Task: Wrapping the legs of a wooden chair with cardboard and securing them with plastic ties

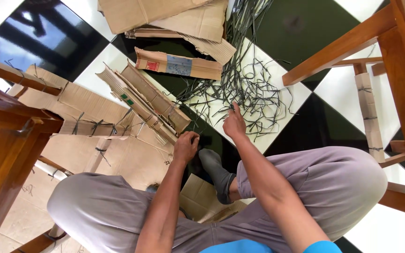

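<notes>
The person sits cross-legged on the black-and-white tiled floor [301,28], working with cardboard and thin dark plastic ties. The left hand [185,146] rests on the near end of a bundle of folded cardboard strips [151,103], fingers curled around its edge; whether they pinch a tie there I cannot tell. The right hand [234,123] reaches into the loose heap of ties [254,93] spread over a white tile, fingers narrow and dipped toward the strands, though no single strand shows clearly in its grip. The bundle lies just ahead of the left knee, its long axis running diagonally from the far left down toward the left hand, near end pointing at the person. As for progress, it seems partly done: ties already cinch a flat cardboard sheet [71,105] at the left, and cardboard padding is strapped with ties to the wooden chair leg [367,110] at the right, while more loose cardboard pieces [179,64] lie farther off, and the heap of ties remains large.
</notes>
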